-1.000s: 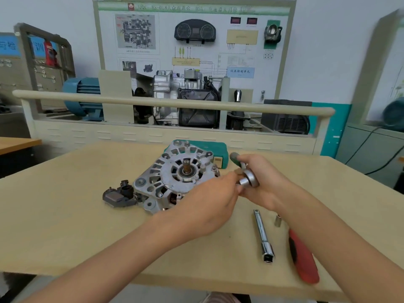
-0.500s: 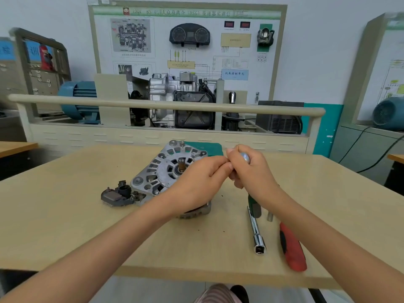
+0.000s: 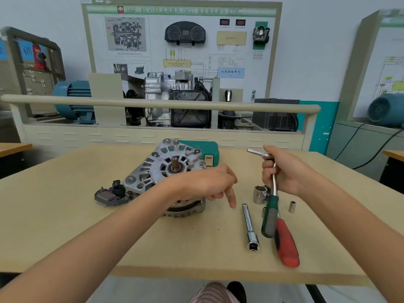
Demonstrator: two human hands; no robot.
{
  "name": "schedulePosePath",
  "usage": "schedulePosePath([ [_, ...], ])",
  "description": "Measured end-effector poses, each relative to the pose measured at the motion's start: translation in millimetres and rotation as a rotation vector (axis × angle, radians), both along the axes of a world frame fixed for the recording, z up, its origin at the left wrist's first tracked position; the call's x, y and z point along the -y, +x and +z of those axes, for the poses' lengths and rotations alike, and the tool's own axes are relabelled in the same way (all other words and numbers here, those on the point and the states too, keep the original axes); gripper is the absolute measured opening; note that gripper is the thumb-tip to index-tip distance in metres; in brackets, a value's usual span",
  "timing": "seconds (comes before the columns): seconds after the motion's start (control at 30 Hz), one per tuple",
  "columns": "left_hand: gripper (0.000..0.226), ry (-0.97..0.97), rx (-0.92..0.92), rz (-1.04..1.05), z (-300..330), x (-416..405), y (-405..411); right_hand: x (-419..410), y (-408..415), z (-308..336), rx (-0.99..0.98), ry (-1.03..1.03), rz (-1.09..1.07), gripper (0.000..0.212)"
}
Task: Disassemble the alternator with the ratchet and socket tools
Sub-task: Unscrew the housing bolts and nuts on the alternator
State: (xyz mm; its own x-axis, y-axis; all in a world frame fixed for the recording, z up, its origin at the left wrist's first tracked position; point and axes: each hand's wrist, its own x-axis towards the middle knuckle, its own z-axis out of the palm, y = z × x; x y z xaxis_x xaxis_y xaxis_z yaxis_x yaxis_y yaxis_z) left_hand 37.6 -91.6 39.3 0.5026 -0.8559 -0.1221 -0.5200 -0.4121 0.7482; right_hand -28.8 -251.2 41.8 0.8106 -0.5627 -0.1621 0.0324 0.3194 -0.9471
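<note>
The silver alternator (image 3: pixel 161 169) lies on the wooden table (image 3: pixel 65 215), shaft end up. My left hand (image 3: pixel 205 184) hovers over its right edge, fingers relaxed and the index finger pointing down, holding nothing. My right hand (image 3: pixel 282 171) grips the metal shaft of the ratchet (image 3: pixel 271 206) near its head. The head sticks out to the upper left and the green-grey handle hangs down to the table. A large silver socket (image 3: pixel 259 194) stands on the table just left of the ratchet handle.
An extension bar (image 3: pixel 250 226), a red-handled tool (image 3: pixel 286 246) and a small socket (image 3: pixel 291 207) lie right of the alternator. A black removed part (image 3: pixel 110 194) sits at its left. A green case (image 3: pixel 211 149) stands behind it. A training rig fills the background.
My hands, joined at the ratchet head with the large socket, have come apart. The socket now stands on the table, and the ratchet's head is bare with the handle down.
</note>
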Motion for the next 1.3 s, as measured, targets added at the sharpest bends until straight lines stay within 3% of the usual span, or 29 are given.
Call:
schedulePosePath([
  [0.13, 0.035, 0.119, 0.020, -0.067, -7, 30, -1, 22, -8, -12, -0.132, -0.118, 0.034, 0.026],
  [0.43, 0.032, 0.205, 0.177, -0.130, -29, 75, 12, 49, -28, -31, -0.129, -0.098, 0.017, 0.028],
  [0.87, 0.013, -0.034, 0.245, 0.089, -45, 111, 28, 55, -27, -32, -0.103, -0.081, 0.043, 0.026],
  [1.13, 0.032, 0.182, 0.486, -0.039, -47, 121, 23, 58, -27, -35, -0.094, -0.058, 0.056, 0.025],
  [1.3, 0.030, 0.220, 0.590, -0.061, -52, 124, 21, 58, -27, -36, -0.100, -0.063, 0.046, 0.024],
])
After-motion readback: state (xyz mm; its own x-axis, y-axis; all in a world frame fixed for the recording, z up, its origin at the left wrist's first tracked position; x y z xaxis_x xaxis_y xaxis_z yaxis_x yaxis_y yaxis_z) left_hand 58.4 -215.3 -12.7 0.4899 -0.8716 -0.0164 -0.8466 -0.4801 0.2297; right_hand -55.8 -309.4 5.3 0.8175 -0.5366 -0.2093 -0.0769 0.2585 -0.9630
